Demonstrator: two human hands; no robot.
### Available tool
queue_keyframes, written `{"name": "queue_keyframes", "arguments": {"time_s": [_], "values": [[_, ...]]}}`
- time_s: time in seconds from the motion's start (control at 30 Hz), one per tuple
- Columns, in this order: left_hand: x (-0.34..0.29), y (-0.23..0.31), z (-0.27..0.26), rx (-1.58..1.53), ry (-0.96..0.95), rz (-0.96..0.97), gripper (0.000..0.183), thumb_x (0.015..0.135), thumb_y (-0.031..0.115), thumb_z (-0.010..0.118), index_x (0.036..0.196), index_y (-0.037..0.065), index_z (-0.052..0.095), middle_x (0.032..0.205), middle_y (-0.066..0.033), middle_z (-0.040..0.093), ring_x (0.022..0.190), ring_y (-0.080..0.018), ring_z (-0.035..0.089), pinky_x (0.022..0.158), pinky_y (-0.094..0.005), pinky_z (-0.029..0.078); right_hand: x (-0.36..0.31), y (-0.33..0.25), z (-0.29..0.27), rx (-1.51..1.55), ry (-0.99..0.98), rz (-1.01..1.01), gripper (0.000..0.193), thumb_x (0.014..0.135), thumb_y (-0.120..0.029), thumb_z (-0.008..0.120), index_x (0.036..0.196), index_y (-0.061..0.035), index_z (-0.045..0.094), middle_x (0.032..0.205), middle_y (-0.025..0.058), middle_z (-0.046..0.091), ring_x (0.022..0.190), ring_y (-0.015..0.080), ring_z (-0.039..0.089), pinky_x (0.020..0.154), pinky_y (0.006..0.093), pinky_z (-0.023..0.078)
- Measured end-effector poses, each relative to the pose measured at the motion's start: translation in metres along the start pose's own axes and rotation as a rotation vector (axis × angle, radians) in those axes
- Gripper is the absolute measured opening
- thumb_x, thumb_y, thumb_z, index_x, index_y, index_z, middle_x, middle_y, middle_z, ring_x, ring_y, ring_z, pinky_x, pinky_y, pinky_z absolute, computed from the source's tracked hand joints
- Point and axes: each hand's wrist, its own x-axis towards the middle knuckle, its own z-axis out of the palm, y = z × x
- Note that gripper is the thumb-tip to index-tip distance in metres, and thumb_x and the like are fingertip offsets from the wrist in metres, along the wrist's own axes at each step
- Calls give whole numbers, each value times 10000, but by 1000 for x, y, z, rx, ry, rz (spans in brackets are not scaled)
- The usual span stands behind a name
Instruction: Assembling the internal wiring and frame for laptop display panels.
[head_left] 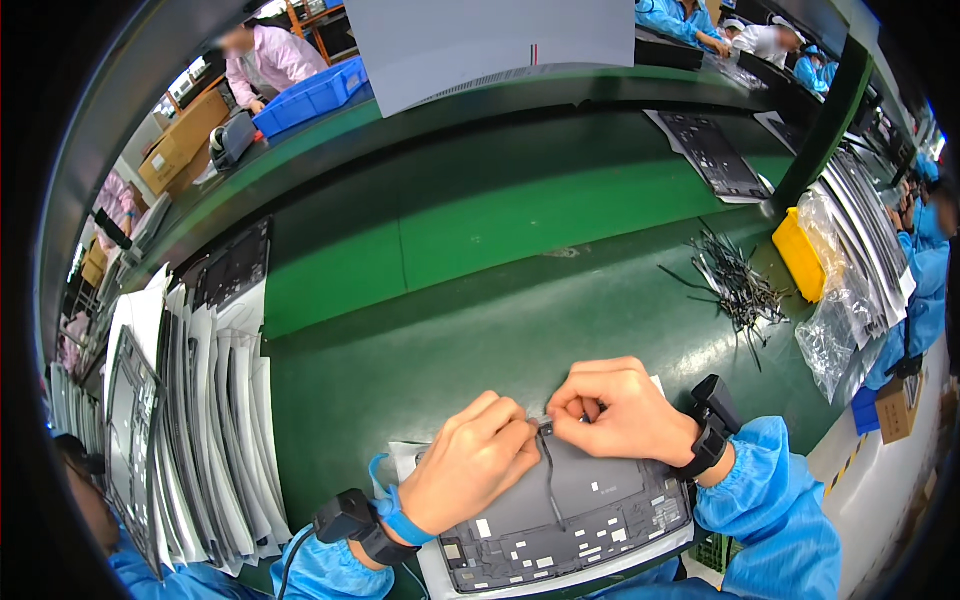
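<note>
A flat dark electronics housing panel (600, 480) lies in front of me on a white sheet (436, 572), small pale labels dotted along its near part. Down its middle runs a thin black cable (552, 490). Both hands meet at the cable's far end, by the panel's far edge. My left hand (470, 455), with a blue band at the wrist, has its fingers closed in a pinch there. Close beside it, my right hand (625, 410) is also pinched, thumb against curled fingers. Whatever small thing sits between the fingertips is hidden.
Stacked panels with white sheets (225, 430) stand at the left. A loose heap of black cables (735, 280) lies to the right, near a yellow bin (798, 255) and clear plastic bag (835, 335). Another dark panel (712, 155) rests farther back. Co-workers sit around the bench.
</note>
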Motion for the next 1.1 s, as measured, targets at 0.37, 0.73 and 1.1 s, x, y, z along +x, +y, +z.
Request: {"name": "queue_keyframes", "arguments": {"time_s": [0.37,0.73,1.1], "values": [[-3,4,3,30,23,0,154,782,28,789,884,-38,694,877,-108,611,814,-288,612,689,-403,561,0,1,0,-114,-133,-180,85,710,-31,759,784,-44,721,664,45,613,595,228,619,519,354,476],[-4,0,7,33,94,21,189,706,-13,830,848,-4,705,857,-82,645,766,-261,626,648,-363,540,0,0,5,-284,-84,-356,172,715,-29,773,704,-50,602,631,40,543,550,234,572,478,361,446],[-7,-2,-59,285,-429,-330,272,848,267,815,836,70,627,758,-68,635,796,-304,627,728,-413,444,4,-1,-9,-44,190,-50,51,779,-7,773,771,-16,723,663,33,614,519,91,546,468,248,423]]}}
